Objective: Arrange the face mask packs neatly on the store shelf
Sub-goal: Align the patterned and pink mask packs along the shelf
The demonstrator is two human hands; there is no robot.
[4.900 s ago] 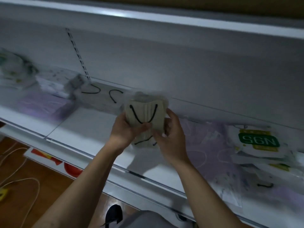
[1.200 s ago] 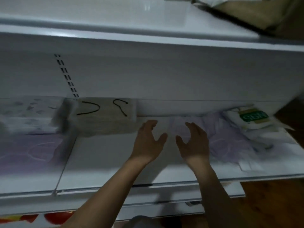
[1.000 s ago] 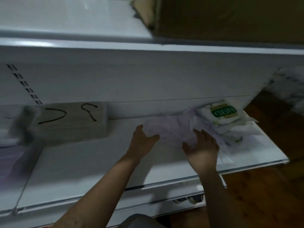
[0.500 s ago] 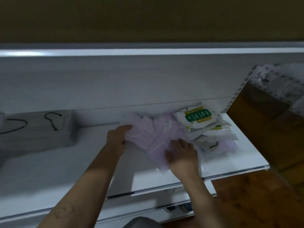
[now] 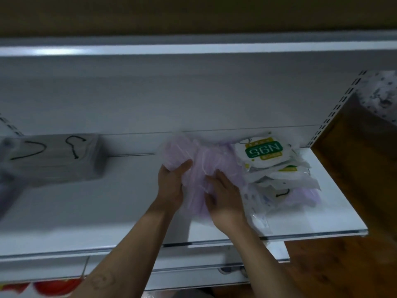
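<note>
A loose heap of pale purple face mask packs (image 5: 206,160) lies on the white shelf (image 5: 107,211), blurred by motion. My left hand (image 5: 171,181) grips the heap's left side, thumb over the top pack. My right hand (image 5: 223,196) holds the heap's front right, its fingers curled onto the packs. Just right of them lies a messy pile of white packs (image 5: 285,179), topped by one with a green N95 label (image 5: 263,151). A squared stack of beige masks with black ear loops (image 5: 55,158) stands at the shelf's back left.
The shelf ends at a perforated upright (image 5: 335,108) on the right, with brown wood floor (image 5: 354,168) beyond. A patterned mask pack (image 5: 382,93) shows at the far right edge. A lower shelf lip (image 5: 193,267) runs below my forearms.
Both hands moved from open above the bare shelf rightward onto the purple packs and closed on them. The view swung right, so the beige stack now sits at the far left.
</note>
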